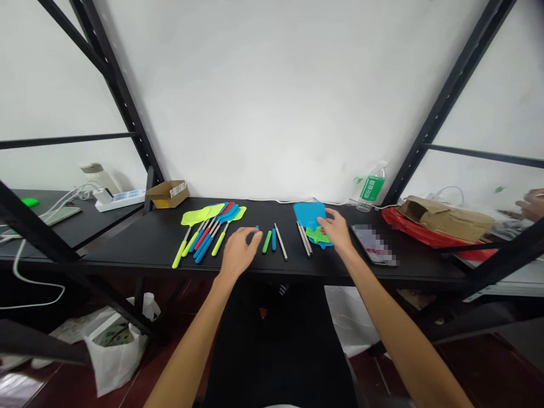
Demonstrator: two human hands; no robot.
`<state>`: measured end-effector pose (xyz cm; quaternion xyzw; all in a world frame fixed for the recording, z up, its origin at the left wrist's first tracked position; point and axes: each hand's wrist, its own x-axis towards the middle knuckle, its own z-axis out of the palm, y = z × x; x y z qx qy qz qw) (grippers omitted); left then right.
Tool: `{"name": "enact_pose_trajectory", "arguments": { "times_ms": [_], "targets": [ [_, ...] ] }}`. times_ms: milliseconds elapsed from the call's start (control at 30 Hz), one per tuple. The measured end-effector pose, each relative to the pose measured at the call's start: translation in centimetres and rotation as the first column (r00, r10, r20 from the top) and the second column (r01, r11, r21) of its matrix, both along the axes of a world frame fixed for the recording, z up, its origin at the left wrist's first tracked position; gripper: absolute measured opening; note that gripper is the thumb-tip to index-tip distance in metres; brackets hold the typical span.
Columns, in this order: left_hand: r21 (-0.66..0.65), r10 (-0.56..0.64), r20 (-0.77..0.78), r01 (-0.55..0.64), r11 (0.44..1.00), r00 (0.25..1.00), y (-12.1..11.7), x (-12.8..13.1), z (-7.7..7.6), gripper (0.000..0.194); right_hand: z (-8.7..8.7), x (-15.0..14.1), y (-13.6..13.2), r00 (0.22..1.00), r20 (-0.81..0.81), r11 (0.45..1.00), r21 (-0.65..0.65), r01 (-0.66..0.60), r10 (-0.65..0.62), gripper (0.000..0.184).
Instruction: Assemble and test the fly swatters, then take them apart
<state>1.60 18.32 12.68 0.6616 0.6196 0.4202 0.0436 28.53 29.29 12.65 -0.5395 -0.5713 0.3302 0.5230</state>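
My left hand (238, 252) hovers over the black tabletop, its fingers loosely curved, with a gap showing inside the thumb. A bit of blue peeks out at its fingertips; whether they touch it is unclear. Just right of it lie a green handle grip (267, 242), a blue handle grip (273, 239) and a thin metal rod (281, 242). My right hand (336, 231) reaches to the edge of a blue fly swatter head (308, 213) and a green mesh fly swatter head (318, 236), thumb and forefinger apart. More metal rods (305, 239) lie beside these heads.
Several fly swatters (204, 233) with coloured grips lie at left, near a small cardboard box (168, 194). At right are a phone (374, 245), a water bottle (373, 187) and a red bag (395, 224) under brown packaging. Black shelf posts stand on both sides.
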Motion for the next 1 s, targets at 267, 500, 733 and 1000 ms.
{"name": "enact_pose_trajectory", "arguments": {
  "times_ms": [267,500,733,1000],
  "targets": [
    [-0.135,-0.021,-0.246,-0.013,0.991,0.969,0.3,-0.6,-2.7,0.051,-2.6,3.4,-1.0,0.671,0.694,0.950,0.064,0.305,-0.262,0.038],
    [-0.133,-0.052,-0.270,0.017,0.991,0.961,0.3,1.0,-2.2,0.049,-2.8,2.6,-1.6,0.711,0.634,0.952,0.172,0.254,-0.305,0.032],
    [-0.015,0.336,-0.445,-0.382,0.924,0.830,-1.4,-6.4,-0.7,0.042,-2.5,1.3,-4.8,0.788,0.580,0.937,0.349,-0.009,-0.208,0.026],
    [-0.062,0.352,-0.665,-0.519,0.853,0.658,-2.3,-7.2,-0.5,0.033,-1.6,-2.3,-7.6,0.845,0.528,0.924,0.360,-0.126,-0.090,0.025]
  ]
}}
